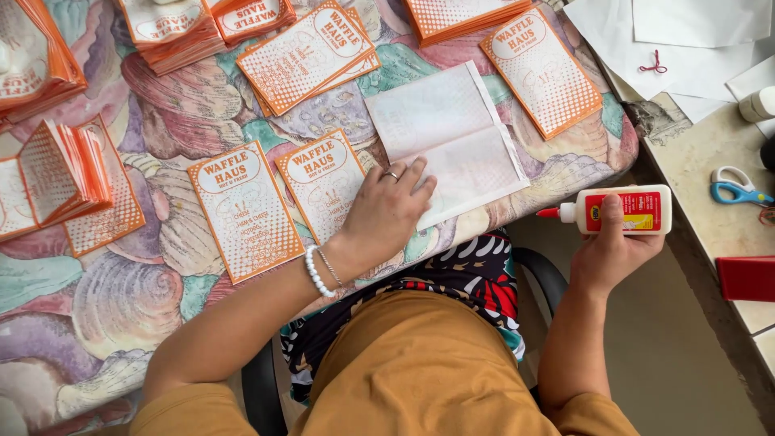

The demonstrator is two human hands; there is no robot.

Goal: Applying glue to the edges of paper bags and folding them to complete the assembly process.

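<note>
My left hand (387,211) lies flat, fingers apart, on the near corner of a white paper bag (452,129) that rests face down on the patterned cloth. A ring and bead bracelets show on that hand and wrist. My right hand (613,246) holds a white glue bottle (626,210) with a red label and a red tip, sideways, tip pointing left, just off the table's right edge. Two orange-and-white printed bags (246,210) lie side by side to the left of my left hand.
Stacks of orange printed bags (173,28) line the far edge and left side. One more bag (542,71) lies at right. A side counter (710,161) holds blue scissors (739,187), white sheets (694,40) and a red box (747,278).
</note>
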